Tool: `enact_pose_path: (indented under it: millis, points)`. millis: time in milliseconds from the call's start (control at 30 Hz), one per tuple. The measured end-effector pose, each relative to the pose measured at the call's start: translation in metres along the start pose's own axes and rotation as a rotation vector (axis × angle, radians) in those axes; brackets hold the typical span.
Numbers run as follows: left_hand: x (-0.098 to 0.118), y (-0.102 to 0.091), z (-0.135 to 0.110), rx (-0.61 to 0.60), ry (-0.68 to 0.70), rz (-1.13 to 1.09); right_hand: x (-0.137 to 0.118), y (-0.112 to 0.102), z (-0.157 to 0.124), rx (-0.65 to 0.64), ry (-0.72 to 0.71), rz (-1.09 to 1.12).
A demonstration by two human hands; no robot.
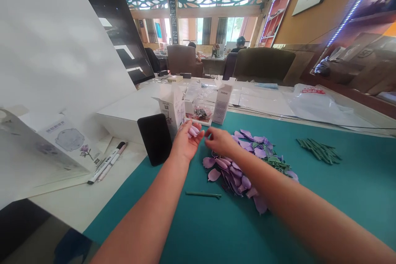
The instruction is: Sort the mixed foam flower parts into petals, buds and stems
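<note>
Several small pale-purple petals [194, 131] lie in my left hand [185, 140], whose fingers curl round them. Close to its right, my right hand [220, 140] is closed in a pinch; whatever sits between its fingertips is too small to make out. Beneath and beside my right forearm spreads a heap of purple petals [230, 171], partly hidden by the arm. Green leaf-like pieces [275, 163] are mixed into its right side. A single green stem [203, 194] rests on the green mat [192, 231] in front of the heap.
A bundle of green stems [319, 151] lies at the right. A black phone-like slab [154, 139] leans against an open white box [173, 105]. Behind the hands stand a tall narrow box [222, 103] and a tray with plastic bags [201, 113]. Markers [107, 162] lie at left.
</note>
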State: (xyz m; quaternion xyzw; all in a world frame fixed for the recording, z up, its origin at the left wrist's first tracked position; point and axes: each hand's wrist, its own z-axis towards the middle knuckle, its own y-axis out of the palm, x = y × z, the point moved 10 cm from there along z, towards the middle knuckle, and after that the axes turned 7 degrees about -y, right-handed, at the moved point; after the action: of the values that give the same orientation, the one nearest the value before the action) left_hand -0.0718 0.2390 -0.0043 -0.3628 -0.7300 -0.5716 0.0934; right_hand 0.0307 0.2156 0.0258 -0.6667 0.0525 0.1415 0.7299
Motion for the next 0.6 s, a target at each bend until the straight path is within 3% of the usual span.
enact_pose_path:
  millis: [133, 233, 367, 467, 533, 600]
  points:
    - [-0.021, -0.006, 0.004, 0.05, -0.127, 0.052, 0.024, -0.042, -0.003, 0.229, 0.09, 0.352]
    - [-0.043, 0.0, 0.001, -0.005, -0.243, 0.115, 0.016, -0.051, -0.005, 0.264, 0.049, 0.447]
    - [-0.057, 0.013, -0.005, -0.131, -0.313, 0.129, 0.009, -0.047, -0.006, 0.242, 0.023, 0.38]
    - [-0.054, 0.012, -0.006, -0.112, -0.304, 0.151, 0.016, -0.05, -0.011, 0.256, 0.022, 0.262]
    - [-0.048, 0.007, -0.004, -0.068, -0.273, 0.174, 0.022, -0.045, -0.017, 0.166, 0.034, 0.161]
    - [-0.044, 0.003, -0.003, -0.039, -0.241, 0.179, 0.022, -0.031, -0.025, -0.011, 0.01, 0.082]
